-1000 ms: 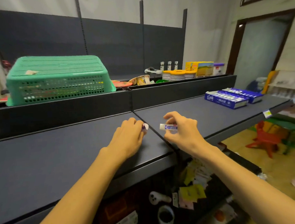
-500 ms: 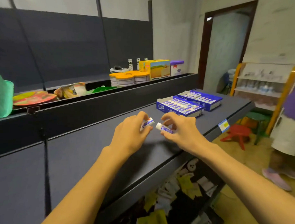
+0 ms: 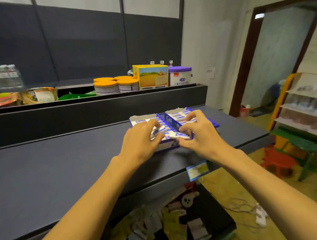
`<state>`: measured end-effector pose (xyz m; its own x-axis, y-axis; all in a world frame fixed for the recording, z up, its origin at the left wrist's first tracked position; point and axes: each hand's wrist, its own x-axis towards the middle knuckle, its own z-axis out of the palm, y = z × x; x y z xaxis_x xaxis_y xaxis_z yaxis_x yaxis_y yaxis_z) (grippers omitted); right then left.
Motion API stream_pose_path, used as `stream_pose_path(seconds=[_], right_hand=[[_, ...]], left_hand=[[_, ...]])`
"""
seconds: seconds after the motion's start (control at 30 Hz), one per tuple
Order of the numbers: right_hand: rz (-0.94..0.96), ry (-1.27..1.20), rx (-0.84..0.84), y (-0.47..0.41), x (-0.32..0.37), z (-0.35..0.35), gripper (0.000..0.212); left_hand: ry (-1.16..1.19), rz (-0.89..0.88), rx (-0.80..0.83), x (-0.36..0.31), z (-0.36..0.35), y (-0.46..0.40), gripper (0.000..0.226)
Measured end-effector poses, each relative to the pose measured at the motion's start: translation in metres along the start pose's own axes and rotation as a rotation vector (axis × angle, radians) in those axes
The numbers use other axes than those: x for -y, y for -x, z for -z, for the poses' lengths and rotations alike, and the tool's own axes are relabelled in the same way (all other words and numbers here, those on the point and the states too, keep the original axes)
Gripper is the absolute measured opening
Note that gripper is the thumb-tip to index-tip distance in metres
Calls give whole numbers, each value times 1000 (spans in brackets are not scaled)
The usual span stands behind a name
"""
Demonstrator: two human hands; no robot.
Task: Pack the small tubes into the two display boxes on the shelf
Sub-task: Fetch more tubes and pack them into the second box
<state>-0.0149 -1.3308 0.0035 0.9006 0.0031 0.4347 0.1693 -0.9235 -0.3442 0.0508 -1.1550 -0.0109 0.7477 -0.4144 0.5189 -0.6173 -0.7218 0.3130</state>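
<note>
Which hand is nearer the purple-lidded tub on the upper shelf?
Right. The right hand is over the right display box, closer below the purple-lidded tub; the left hand is farther left, over the left display box.

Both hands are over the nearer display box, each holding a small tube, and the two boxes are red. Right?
Not quite: the head view shows the display boxes are blue, not red. The rest holds: the left hand and right hand are over the nearer box, each holding a small tube.
</note>
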Motion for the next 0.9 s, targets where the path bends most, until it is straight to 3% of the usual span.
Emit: stream_pose_path(seconds=[0.3, 0.5, 0.9], right_hand=[[-4, 15, 42, -54, -100, 16, 32], [65, 93, 67, -93, -143, 19, 28], [425, 34, 271, -148, -158, -14, 27]], left_hand=[[-20, 56, -18, -33, -62, -87, 27], [-136, 191, -48, -42, -87, -131, 29], [-213, 408, -134, -35, -110, -152, 27]])
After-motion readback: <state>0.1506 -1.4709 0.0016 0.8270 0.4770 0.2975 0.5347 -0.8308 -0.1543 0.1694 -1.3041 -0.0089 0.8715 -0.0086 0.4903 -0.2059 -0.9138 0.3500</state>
